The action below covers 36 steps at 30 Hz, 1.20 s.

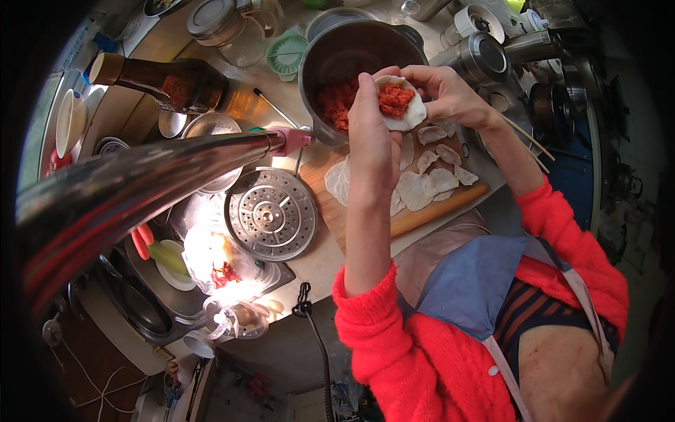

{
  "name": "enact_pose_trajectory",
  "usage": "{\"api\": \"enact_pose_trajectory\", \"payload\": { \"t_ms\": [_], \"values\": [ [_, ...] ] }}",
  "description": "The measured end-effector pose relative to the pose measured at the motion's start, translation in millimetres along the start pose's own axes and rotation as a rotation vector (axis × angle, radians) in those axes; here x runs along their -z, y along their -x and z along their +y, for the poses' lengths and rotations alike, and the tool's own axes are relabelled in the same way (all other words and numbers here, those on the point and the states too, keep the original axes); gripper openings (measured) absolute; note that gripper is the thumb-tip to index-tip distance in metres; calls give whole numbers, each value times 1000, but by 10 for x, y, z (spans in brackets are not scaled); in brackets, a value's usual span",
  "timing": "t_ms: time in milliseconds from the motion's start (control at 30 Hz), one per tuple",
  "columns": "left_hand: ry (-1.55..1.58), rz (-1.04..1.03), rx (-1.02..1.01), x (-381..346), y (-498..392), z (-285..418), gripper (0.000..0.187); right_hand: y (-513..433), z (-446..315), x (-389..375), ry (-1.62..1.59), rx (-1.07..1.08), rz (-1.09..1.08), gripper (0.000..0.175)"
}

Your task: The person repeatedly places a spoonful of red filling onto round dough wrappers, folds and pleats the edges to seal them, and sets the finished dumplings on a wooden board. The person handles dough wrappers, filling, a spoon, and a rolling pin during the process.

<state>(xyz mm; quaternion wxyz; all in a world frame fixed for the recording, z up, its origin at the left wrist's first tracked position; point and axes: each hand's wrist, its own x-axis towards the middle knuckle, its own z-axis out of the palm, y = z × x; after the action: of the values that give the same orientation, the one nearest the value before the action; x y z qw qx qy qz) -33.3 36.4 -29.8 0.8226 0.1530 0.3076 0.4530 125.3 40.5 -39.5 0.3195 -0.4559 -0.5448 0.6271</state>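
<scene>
My left hand (369,126) cups a round dough wrapper (414,113) with a mound of red minced filling (394,100) at its middle. From the other side, my right hand (445,97) has thumb and fingers at the wrapper's right edge. Both hands are raised over the near rim of a deep dark pot (364,47), which holds more of the red mince (335,103). Below them on a wooden board (327,205) lie flat dough wrappers (416,190), several folded dumplings (432,134) and a wooden rolling pin (443,209).
A perforated steamer plate (271,213) lies left of the board. Beyond it are a sink (179,295), a metal faucet (158,158) crossing the view, and a brown bottle (163,82). A green dumpling mould (286,53) sits beside the pot; chopsticks (527,140) stick out at right.
</scene>
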Motion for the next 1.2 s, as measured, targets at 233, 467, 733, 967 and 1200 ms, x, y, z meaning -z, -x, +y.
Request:
{"api": "enact_pose_trajectory", "payload": {
  "t_ms": [233,467,733,967,1200],
  "values": [
    [10,-15,42,15,-3,-20,51,60,-84,-81,-142,1,3,40],
    [36,41,104,51,0,-29,50,113,-14,-135,-39,72,118,31],
    [-335,-54,-63,9,150,-75,40,93,46,-148,40,137,290,28],
    [-957,100,-451,-34,222,-199,48,116,-30,-166,-22,174,274,26],
    [-1180,254,-752,-7,188,-228,37,138,-52,-242,-120,193,326,24]
  ]
}}
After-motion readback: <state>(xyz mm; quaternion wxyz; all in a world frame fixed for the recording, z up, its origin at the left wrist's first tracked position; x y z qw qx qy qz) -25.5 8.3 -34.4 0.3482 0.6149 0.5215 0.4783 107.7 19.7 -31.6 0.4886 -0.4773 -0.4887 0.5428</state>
